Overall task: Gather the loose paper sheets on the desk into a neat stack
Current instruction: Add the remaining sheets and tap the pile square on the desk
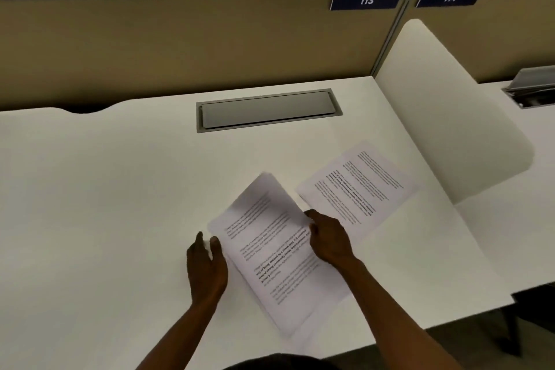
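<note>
A printed paper sheet (270,249), maybe more than one, lies tilted on the white desk (105,204) in front of me. My right hand (329,239) grips its right edge, thumb on top. My left hand (205,267) rests by the sheet's left edge, fingers apart, fingertips touching the paper's edge. Another printed sheet (357,186) lies flat on the desk to the upper right, just beyond my right hand. The held paper is blurred, so I cannot tell how many sheets it holds.
A grey cable-tray lid (267,109) is set into the desk at the back. A tan partition (180,39) with labels 113 and 114 stands behind. A white side divider (444,117) bounds the desk on the right. The front desk edge runs near my arms.
</note>
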